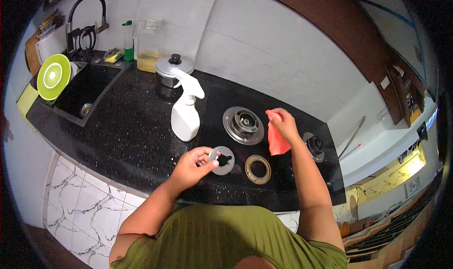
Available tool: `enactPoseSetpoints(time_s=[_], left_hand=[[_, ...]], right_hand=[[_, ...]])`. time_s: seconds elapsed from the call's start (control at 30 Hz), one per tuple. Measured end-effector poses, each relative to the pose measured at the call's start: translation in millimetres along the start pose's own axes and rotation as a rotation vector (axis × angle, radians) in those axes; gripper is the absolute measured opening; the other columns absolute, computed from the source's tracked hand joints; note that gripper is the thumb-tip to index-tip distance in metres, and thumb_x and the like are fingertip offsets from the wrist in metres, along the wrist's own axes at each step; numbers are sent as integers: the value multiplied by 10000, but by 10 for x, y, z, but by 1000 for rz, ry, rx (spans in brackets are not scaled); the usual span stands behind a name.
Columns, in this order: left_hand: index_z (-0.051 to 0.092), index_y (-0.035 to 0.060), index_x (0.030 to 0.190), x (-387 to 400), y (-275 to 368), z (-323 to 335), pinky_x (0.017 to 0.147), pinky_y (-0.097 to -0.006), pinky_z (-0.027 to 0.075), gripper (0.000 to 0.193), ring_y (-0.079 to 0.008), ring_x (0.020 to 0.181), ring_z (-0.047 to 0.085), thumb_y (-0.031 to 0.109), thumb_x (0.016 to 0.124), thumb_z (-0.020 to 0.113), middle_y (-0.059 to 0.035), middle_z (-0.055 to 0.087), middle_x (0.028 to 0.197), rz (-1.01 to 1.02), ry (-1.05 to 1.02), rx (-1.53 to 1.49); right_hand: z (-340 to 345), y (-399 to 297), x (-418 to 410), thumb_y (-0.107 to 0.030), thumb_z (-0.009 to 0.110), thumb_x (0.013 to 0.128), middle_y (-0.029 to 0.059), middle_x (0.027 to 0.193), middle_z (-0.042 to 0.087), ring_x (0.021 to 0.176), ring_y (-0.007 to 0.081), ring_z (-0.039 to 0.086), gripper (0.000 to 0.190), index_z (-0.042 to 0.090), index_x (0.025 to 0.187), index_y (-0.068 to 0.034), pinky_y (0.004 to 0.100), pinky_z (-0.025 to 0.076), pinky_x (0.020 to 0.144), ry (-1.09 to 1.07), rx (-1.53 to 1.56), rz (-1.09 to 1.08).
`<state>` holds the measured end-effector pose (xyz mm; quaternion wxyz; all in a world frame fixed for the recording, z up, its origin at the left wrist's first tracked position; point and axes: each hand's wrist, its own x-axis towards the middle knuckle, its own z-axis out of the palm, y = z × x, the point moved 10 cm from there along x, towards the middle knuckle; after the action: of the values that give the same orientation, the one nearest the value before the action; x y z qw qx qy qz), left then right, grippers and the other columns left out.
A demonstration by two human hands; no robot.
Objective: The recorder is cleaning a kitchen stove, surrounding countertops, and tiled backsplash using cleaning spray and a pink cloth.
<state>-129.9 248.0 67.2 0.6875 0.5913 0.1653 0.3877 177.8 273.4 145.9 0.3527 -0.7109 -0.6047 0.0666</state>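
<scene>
My left hand point(193, 165) grips a round grey metal burner part point(228, 167) with a notched hole, raised over the black counter. Bunched in my right hand point(284, 124) is a red cloth point(277, 141), which hangs down beside the gas burner with its round metal drip plate point(230, 129). A brass-coloured burner ring point(248, 168) lies on the black surface between my hands, nearer to me. The white spray bottle point(185, 118) stands upright beyond my left hand. Partly behind my right forearm is a second, smaller burner point(314, 146).
A lidded metal pot point(165, 66) stands by the wall, near a clear plastic container point(147, 58) and a green-topped bottle point(128, 42). At the left, a green plate point(65, 67) leans beside the black sink point(76, 92). The speckled black counter point(134, 127) has its curved front edge towards me.
</scene>
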Motion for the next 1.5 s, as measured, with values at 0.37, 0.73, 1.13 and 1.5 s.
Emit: enactPoseSetpoints(time_s=[0.37,0.73,1.13,1.5], left_hand=[[611,55,1021,409,-385,-174,593,-190,388,217,-10,643,453,165,843,668,65,544,739,-80,-36,149],[590,24,1040,352,-475,-278,648,-191,409,227,-16,702,498,122,847,659,41,602,816,-118,65,-28],[596,11,1003,343,-429,-175,580,-166,389,180,13,632,457,59,835,640,71,560,717,-35,42,80],[595,12,1005,312,-335,-180,606,-177,402,188,6,648,486,83,836,638,41,613,741,41,39,35]], right_hand=[[1473,-346,549,-24,605,700,-8,894,601,892,257,529,153,616,787,-150,361,480,746,-544,-442,-811],[1184,124,583,18,540,732,98,938,574,897,290,562,421,648,1084,-186,376,485,762,-380,-481,-456],[935,424,125,-198,562,745,218,935,602,836,382,611,266,646,947,-46,455,497,771,-260,-682,-90],[1024,222,63,-255,617,752,239,847,640,875,383,615,267,668,841,-9,428,495,782,-352,-678,130]])
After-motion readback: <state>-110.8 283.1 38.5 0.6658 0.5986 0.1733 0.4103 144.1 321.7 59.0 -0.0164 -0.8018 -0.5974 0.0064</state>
